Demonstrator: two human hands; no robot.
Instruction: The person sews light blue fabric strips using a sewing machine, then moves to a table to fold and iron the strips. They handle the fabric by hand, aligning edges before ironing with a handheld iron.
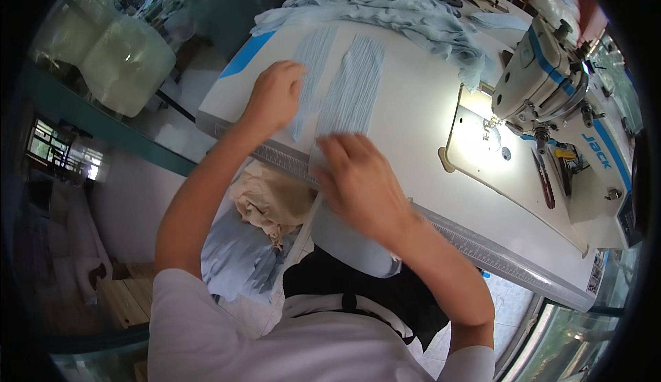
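Two strips of pale blue pleated cloth lie side by side on the white sewing table: a left strip (317,48) and a right strip (354,82). My left hand (274,99) is over the left strip's edge, fingers curled; whatever lies inside them is hidden. My right hand (361,182), smeared by motion, is at the near end of the right strip, by the table's front edge. Its fingertips are too blurred to show whether they grip the cloth. Below that hand, a smooth grey-blue piece of cloth (348,241) hangs past the edge over my lap.
A sewing machine (544,72) stands at the right with its lamp lit. Red-handled snips (544,182) lie beside it. Crumpled pale blue cloth (372,6) is heaped along the back. A ruler strip (282,161) runs along the front edge. Beige cloth (272,196) is bundled below.
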